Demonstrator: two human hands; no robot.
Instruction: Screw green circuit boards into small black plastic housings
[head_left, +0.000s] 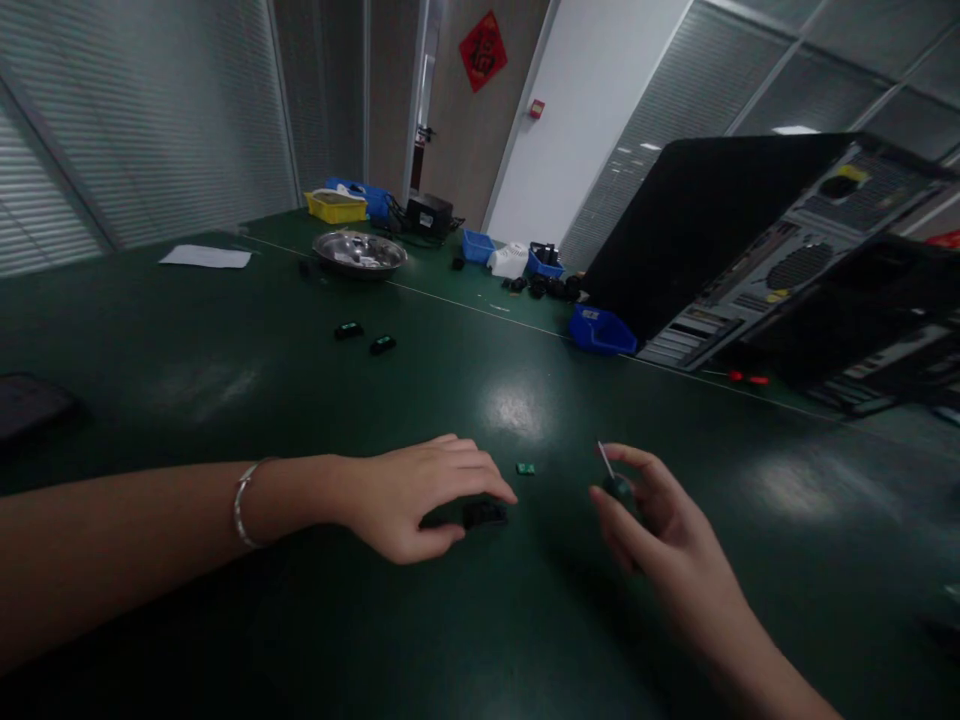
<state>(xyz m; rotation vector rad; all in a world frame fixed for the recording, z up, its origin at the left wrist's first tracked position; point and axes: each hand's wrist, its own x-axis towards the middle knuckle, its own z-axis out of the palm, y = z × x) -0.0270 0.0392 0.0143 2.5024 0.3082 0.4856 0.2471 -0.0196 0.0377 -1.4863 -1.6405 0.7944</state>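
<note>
My left hand [427, 495] reaches in from the left with its thumb and fingers around a small black part [485, 514] on the green table [450, 640]. Just beyond the fingertips lies a small green circuit board [526, 468]. On the right, my right hand [660, 520] holds a screwdriver [618, 487] with a dark green handle, its thin metal shaft pointing up and to the left. The right hand is raised a little above the table, apart from the board and the black part.
Two small black parts with green tops [349, 330] [382, 344] lie farther back. Behind them are a metal bowl [360, 268], a yellow bin [335, 212] and a blue bin [602, 330]. Computer towers [705, 230] stand at the back right. A dark object [34, 405] is at the left.
</note>
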